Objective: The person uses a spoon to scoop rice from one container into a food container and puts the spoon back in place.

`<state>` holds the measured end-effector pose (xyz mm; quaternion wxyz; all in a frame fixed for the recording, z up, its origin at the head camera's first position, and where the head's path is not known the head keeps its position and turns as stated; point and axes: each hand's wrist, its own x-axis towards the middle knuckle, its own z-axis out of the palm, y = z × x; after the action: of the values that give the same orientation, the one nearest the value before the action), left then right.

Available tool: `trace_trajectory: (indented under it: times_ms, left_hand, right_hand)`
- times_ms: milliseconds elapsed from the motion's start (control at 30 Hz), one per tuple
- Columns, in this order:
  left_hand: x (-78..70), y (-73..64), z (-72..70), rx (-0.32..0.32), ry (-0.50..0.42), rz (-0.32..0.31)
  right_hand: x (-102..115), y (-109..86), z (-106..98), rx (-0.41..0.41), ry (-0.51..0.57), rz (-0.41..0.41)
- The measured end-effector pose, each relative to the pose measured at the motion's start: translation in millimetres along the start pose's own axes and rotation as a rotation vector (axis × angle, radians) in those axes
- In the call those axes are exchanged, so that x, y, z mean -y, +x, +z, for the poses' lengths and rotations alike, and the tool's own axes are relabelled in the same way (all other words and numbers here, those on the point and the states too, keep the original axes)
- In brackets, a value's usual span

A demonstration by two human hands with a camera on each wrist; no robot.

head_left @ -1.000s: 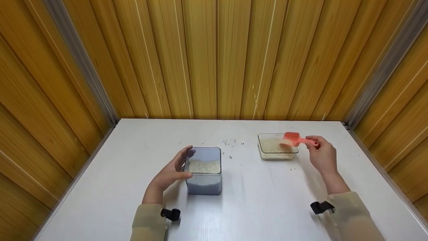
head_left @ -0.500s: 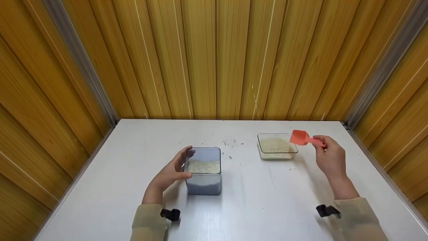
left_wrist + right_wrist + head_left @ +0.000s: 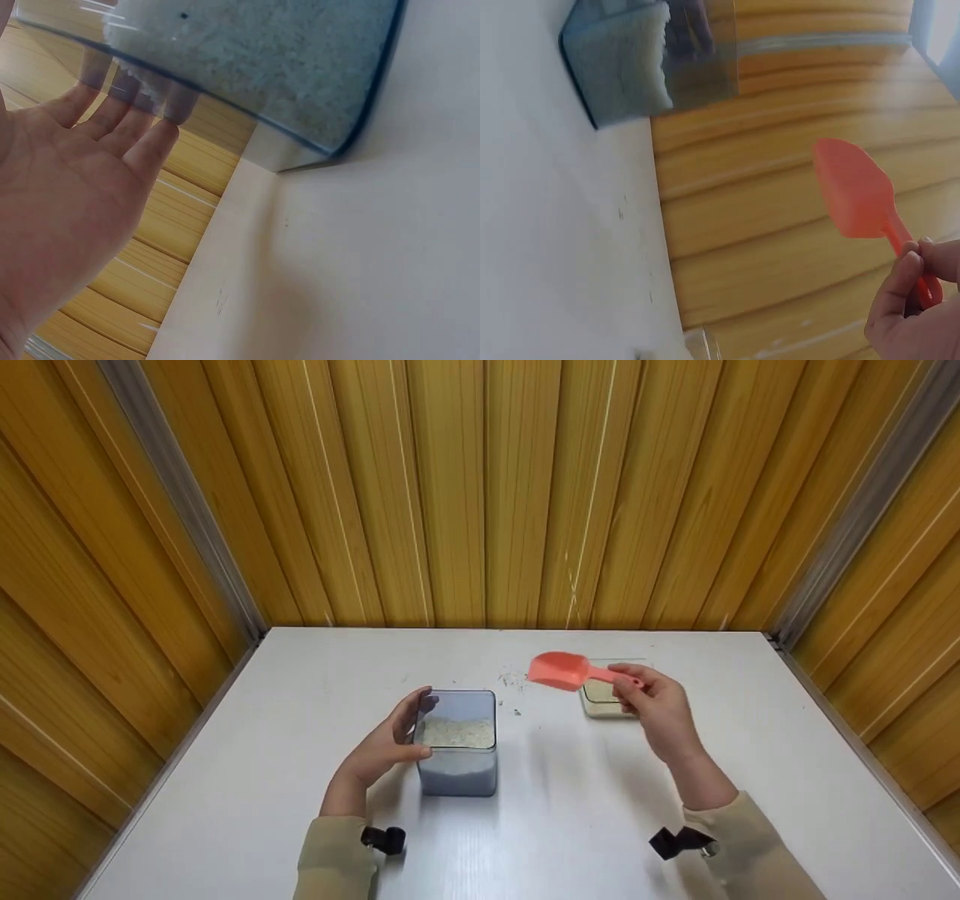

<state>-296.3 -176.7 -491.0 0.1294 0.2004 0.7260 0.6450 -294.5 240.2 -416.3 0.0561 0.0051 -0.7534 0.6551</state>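
My left hand (image 3: 382,744) holds the tall clear bluish container (image 3: 459,772) at its left side, thumb at the front and fingers behind. In the left wrist view the fingers (image 3: 146,146) lie against its wall. White rice-like grains (image 3: 456,733) fill the lower part. My right hand (image 3: 664,712) pinches the handle of a red scoop (image 3: 559,670), raised over the table between the two containers. No grains show in the scoop's bowl. The low glass dish (image 3: 611,711), with pale grains in it, stands behind my right hand, which partly hides it.
Crumbs (image 3: 516,681) lie scattered on the white table (image 3: 225,780) between the containers. Wood-patterned panels (image 3: 517,495) rise behind the table and on both sides. A small black wrist mount (image 3: 679,842) sticks out from the right sleeve, with a similar one on the left.
My right hand first drew the scoop from over the glass dish to the right, then swung it left past the dish. The left hand and the tall container stayed in place.
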Motion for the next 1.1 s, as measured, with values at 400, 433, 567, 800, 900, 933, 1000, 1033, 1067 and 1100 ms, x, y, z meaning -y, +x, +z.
trace_trajectory:
  times_ms: [400,433,567,800,900,933,1000,1033,1067,1100]
  left_hand:
    - [-1.0,1.9,1.2,-0.049,0.013,-0.048]
    - [-0.7,2.2,1.0,-0.05,0.013,-0.05]
    - [0.1,2.6,0.4,-0.048,0.024,-0.061]
    - [-1.0,1.9,-0.3,-0.029,0.028,-0.038]
    - [-1.1,1.8,-0.3,-0.018,0.026,-0.037]
    - [-0.8,1.8,-0.2,-0.016,0.026,-0.036]
    - [-0.3,2.1,0.1,-0.015,0.024,-0.031]
    - [-0.2,2.1,0.3,-0.016,0.023,-0.031]
    - [0.1,1.9,0.5,-0.017,0.022,-0.029]
    - [0.6,1.5,0.4,-0.016,0.022,-0.026]
  right_hand:
    - [4.8,-8.0,96.8,0.27,0.007,-0.088]
    - [3.1,-8.0,102.1,0.282,-0.005,-0.091]
    - [-3.9,-8.1,119.3,0.314,-0.062,-0.11]
    - [-10.5,-8.1,133.3,0.34,-0.148,-0.121]
    - [-11.9,-8.1,135.7,0.36,-0.18,-0.144]
    - [-12.1,-8.0,136.2,0.369,-0.187,-0.153]
    - [-12.3,-7.7,136.7,0.389,-0.206,-0.177]
    - [-12.0,-7.6,136.9,0.399,-0.215,-0.187]
    - [-11.6,-7.5,137.1,0.409,-0.22,-0.193]
    - [-11.5,-7.5,137.1,0.42,-0.224,-0.198]
